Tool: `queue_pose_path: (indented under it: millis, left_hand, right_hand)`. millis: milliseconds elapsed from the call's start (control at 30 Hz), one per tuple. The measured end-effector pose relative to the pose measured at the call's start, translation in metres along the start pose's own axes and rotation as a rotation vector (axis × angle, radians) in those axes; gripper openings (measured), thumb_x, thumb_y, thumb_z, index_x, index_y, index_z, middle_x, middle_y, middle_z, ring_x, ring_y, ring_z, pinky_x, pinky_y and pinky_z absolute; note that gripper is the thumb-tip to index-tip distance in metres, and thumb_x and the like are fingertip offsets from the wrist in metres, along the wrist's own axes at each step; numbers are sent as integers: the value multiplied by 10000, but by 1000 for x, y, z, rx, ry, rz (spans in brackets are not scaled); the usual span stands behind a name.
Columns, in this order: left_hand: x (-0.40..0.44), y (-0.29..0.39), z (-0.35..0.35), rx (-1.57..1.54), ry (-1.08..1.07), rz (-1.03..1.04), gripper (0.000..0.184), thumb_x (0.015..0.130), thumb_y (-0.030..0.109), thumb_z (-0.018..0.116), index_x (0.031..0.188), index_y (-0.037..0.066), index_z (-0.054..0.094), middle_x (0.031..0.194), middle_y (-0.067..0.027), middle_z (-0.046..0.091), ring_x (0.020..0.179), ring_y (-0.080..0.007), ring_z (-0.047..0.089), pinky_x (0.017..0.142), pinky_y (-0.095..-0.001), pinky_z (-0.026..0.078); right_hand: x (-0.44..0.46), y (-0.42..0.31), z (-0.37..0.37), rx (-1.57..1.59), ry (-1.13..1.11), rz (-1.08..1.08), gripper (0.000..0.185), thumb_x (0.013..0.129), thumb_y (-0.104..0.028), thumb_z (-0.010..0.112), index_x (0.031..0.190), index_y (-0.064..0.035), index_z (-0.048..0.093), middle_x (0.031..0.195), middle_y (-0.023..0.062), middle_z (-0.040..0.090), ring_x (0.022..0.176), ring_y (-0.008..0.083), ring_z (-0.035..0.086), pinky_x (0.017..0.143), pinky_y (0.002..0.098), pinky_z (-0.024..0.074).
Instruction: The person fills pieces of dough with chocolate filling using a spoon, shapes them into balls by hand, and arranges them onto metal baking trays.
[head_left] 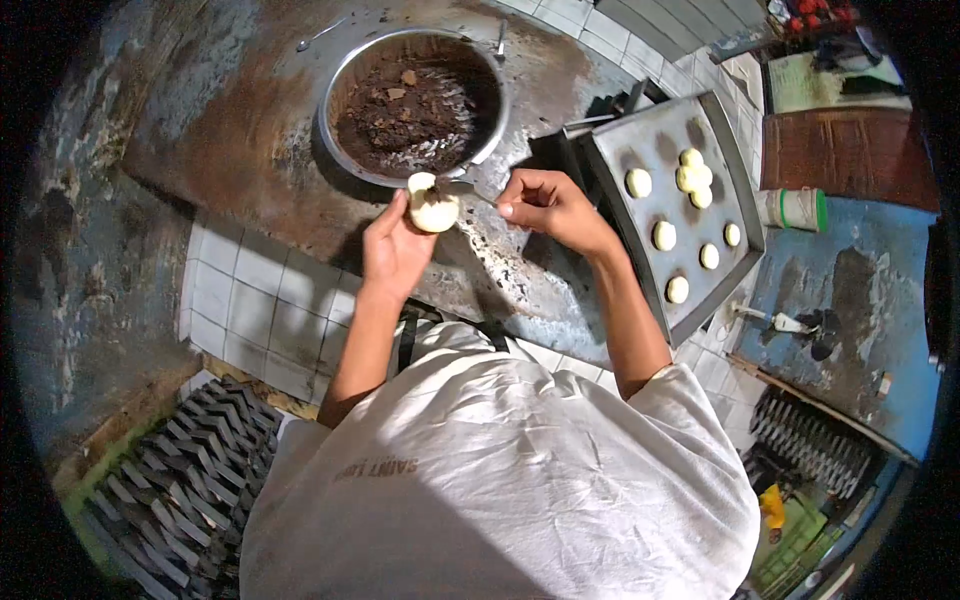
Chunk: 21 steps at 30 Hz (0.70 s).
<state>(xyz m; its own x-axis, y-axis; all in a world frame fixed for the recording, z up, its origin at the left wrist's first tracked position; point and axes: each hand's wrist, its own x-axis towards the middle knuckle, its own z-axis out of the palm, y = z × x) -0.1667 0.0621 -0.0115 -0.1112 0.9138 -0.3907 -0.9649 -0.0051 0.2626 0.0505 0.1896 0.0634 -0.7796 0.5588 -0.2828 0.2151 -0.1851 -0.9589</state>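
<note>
A piece of pale dough (436, 213) rests in my left hand (392, 250), whose fingers curl round it from below. Some dark brown filling (433, 194) lies on the dough. My right hand (548, 208) pinches the handle of a spoon (462, 187), its tip over the dough. Just beyond both hands stands a wide metal bowl (325, 125) with crumbly dark brown filling (395, 110) inside. To the right, a metal baking tray (640, 135) carries several pale dough balls (664, 236), a few of them clustered together.
The worn, stained table (230, 130) extends under the bowl. Two more utensils lie on it: a spoon (318, 36) left of the bowl and a metal utensil (501, 38) at its right. Further right, a brush (785, 322) and a white-and-green container (800, 210) sit on a blue surface (870, 250).
</note>
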Motion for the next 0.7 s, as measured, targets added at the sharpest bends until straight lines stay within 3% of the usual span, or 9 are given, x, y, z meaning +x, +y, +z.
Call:
queue_pose_path:
  millis: [133,167,200,267,433,533,600,667,700]
  left_hand:
    - [-12,-63,33,-114,-52,-55,336,1054,194,522,1309,-25,542,1333,-138,597,1270,-275,549,1143,-458,402]
    - [-15,-76,35,-100,-65,-72,336,1054,194,522,1309,-25,542,1333,-138,597,1270,-275,549,1143,-458,402]
    - [-17,-90,32,-113,-72,-73,327,1057,194,518,1299,-24,550,1320,-139,606,1261,-276,556,1140,-462,405]
    - [-24,-115,35,-111,-86,-91,319,1060,194,514,1289,-23,559,1306,-139,614,1251,-278,563,1136,-466,409]
    - [-40,-154,46,-33,-133,-105,325,1049,222,542,1285,2,583,1283,-131,639,1254,-284,567,1140,-459,406]
    - [-53,-166,58,27,-158,-90,307,1052,270,541,1231,33,619,1253,-111,663,1254,-293,563,1145,-476,392]
    - [-57,-172,52,28,-332,-113,302,1058,303,532,1186,46,625,1261,-114,660,1242,-297,572,1131,-489,395]
    - [-69,-179,57,97,-215,-93,316,1060,361,521,1129,69,620,1255,-115,661,1230,-297,578,1110,-495,405]
    - [-73,-182,55,143,-202,-96,333,1058,386,517,1131,77,618,1253,-116,659,1229,-294,578,1104,-492,409]
  right_hand:
    - [-58,46,21,-425,450,-253,144,887,-95,778,894,16,685,819,37,676,775,91,574,709,282,465]
    - [-73,64,22,-373,492,-271,140,883,-80,777,908,30,695,858,87,707,822,115,626,758,293,495]
    - [-89,75,27,-281,564,-281,108,864,-66,752,888,13,682,792,95,678,733,145,612,675,309,473]
    - [-120,106,28,-194,632,-305,107,873,-63,754,897,18,689,802,71,684,755,111,610,696,281,478]
    - [-204,207,28,105,700,-41,95,881,-17,754,887,36,676,904,50,721,823,101,625,744,286,514]
    - [-231,289,20,260,740,80,94,917,-62,711,893,26,686,920,91,736,797,182,675,714,350,532]
    - [-239,306,15,-551,719,258,162,944,-144,671,954,16,694,957,144,740,808,315,706,717,418,539]
    - [-229,259,16,-619,622,397,254,940,-220,658,1048,6,700,1063,196,720,931,398,686,808,425,535]
    - [-216,254,16,-595,768,119,319,962,-282,644,1112,-6,698,1112,180,722,984,376,684,860,430,523]
